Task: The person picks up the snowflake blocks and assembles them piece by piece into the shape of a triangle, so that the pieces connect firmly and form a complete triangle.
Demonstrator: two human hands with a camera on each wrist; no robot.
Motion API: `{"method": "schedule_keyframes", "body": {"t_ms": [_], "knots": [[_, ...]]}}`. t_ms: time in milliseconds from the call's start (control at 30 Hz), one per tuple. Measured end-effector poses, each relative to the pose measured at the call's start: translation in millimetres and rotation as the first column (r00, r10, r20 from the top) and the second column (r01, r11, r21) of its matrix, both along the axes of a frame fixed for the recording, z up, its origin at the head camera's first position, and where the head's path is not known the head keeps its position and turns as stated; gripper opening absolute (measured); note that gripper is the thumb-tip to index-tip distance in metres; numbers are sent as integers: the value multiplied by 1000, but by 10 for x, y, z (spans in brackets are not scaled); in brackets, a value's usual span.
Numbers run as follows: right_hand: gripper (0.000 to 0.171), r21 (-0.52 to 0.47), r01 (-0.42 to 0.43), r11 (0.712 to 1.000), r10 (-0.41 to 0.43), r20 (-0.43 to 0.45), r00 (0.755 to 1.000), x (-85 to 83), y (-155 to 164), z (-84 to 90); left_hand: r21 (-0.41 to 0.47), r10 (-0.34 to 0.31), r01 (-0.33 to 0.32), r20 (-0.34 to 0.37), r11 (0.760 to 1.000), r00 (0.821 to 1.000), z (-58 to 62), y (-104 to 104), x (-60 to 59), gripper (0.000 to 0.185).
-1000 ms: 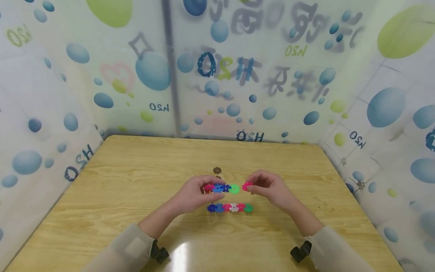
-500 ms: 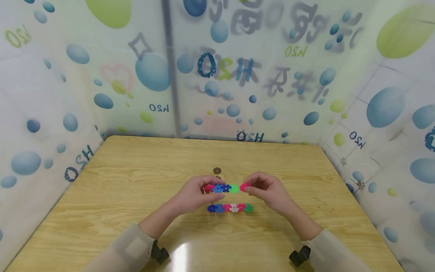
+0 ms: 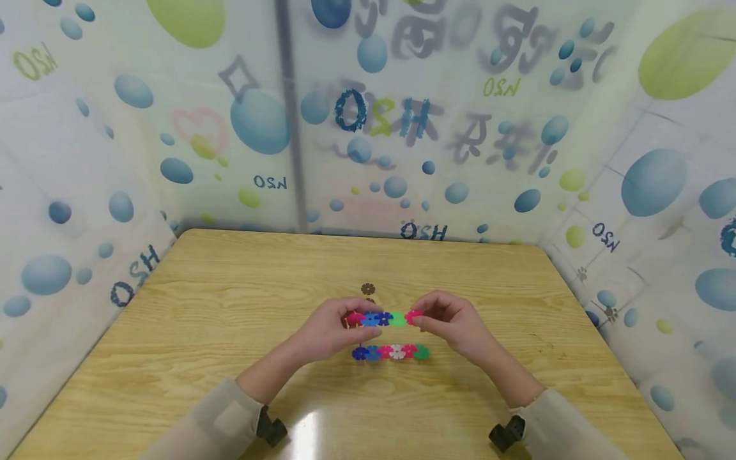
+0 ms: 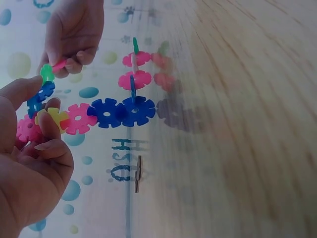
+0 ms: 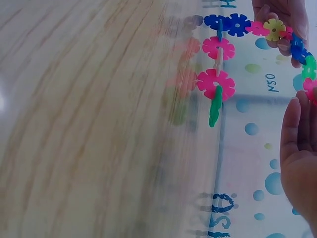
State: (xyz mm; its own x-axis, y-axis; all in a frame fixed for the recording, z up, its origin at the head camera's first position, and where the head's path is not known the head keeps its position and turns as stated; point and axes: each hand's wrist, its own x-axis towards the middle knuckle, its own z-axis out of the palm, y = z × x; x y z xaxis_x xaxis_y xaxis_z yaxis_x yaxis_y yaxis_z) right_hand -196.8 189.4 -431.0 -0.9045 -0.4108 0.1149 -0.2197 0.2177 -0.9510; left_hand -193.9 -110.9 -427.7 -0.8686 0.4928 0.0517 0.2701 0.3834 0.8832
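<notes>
My left hand (image 3: pixel 330 329) grips the left end of a raised row of interlocking snowflake discs, with light blue (image 3: pixel 370 319), dark blue and bright green (image 3: pixel 397 319) ones showing. A pink snowflake disc (image 3: pixel 411 317) is pinched in my right hand (image 3: pixel 457 322), its edge meeting the green disc. How deep the slots fit cannot be seen. Below, a lower row (image 3: pixel 397 352) stands on the table, running from dark blue to green. Yellow (image 4: pixel 59 117), pink (image 4: pixel 79 119) and blue discs (image 4: pixel 106 114) form an upright column joining both rows in the left wrist view.
Two brown snowflake discs (image 3: pixel 368 289) lie on the wooden table (image 3: pixel 241 275) behind the rows, one partly covered by my left fingers. Printed walls rise along the table's back and sides. Both wrists wear small black cameras (image 3: pixel 507 433).
My right hand has moved slightly left, bringing the pink disc from a gap beside the green disc up against it. The left hand keeps its hold in the same place.
</notes>
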Motion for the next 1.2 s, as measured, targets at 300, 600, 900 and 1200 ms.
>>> {"method": "schedule_keyframes", "body": {"t_ms": [300,600,900,1200], "knots": [[18,-30,4,1000,-4,-18,1000,5,-27,-29,46,20,-22,44,999,999,-11,40,0,37],[17,-69,5,998,-8,-37,999,5,-46,-63,-28,57,-61,-144,998,988,-8,92,-14,28],[16,-97,4,995,-8,-41,999,25,-75,-43,20,41,-38,-120,999,992,-40,117,8,21],[15,-52,31,998,-34,-57,998,35,-99,-30,82,52,-50,-32,995,998,-58,141,35,30]]}}
